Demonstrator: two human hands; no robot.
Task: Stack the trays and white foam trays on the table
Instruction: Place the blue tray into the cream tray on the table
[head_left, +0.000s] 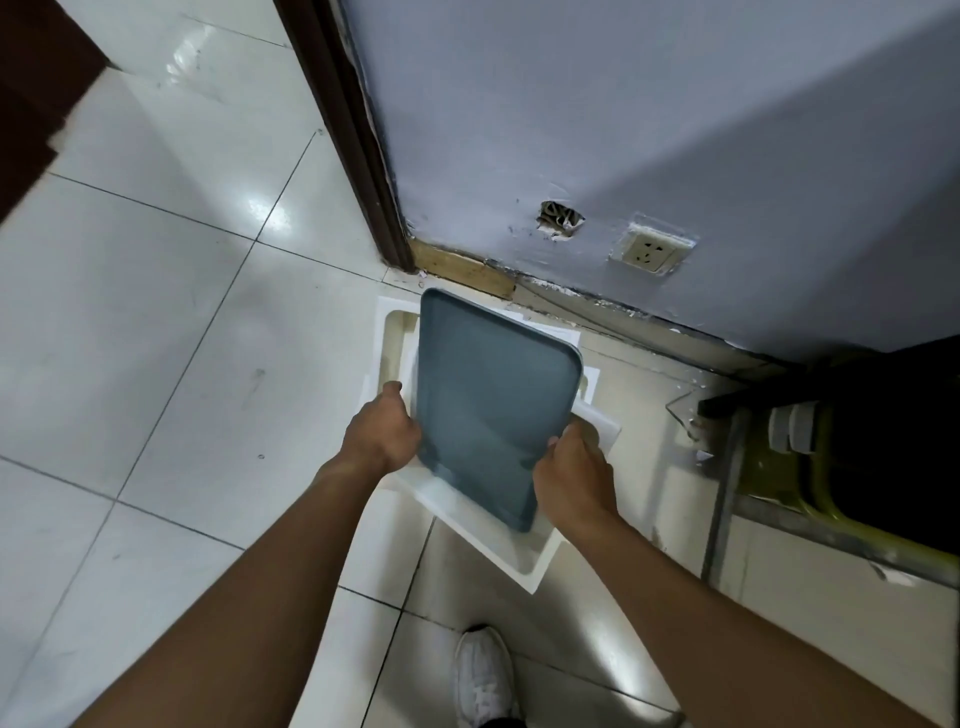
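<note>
The grey tray (493, 400) covers most of the white foam trays (467, 525) beneath it; only their rims and corners show, and how many lie stacked there cannot be counted. The fingers of the left hand (382, 434) curl out of sight under the tray's edge, and the right hand (574, 478) hides its own grip the same way. Both forearms run off the bottom edge. One white shoe (483, 675) is cut at the ankle. At right, a dark piece of furniture (857, 415), possibly a table, is lost in shadow and cropped by the frame.
</note>
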